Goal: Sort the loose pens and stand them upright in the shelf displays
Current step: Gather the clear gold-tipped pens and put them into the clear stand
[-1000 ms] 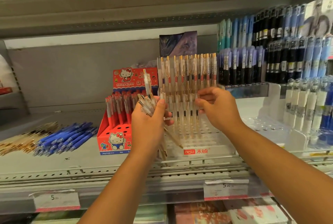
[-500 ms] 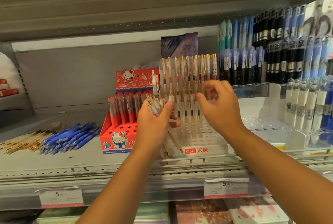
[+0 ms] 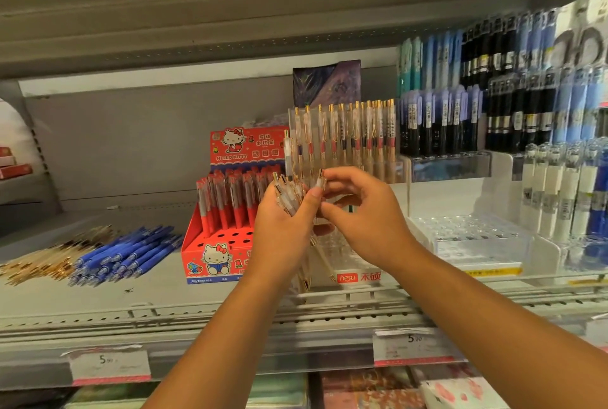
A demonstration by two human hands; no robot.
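Nearest, the left hand (image 3: 279,227) grips a bundle of clear pens (image 3: 289,194) slanting tips-down, the right hand (image 3: 365,221) beside it pinches the top of one pen (image 3: 319,178), and the clear display (image 3: 358,277) waits just beyond, below both hands.

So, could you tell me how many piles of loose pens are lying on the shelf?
2: a gold pile at the far left, and a blue pile just right of it, beside the red Hello Kitty box. More may lie beyond the left edge.
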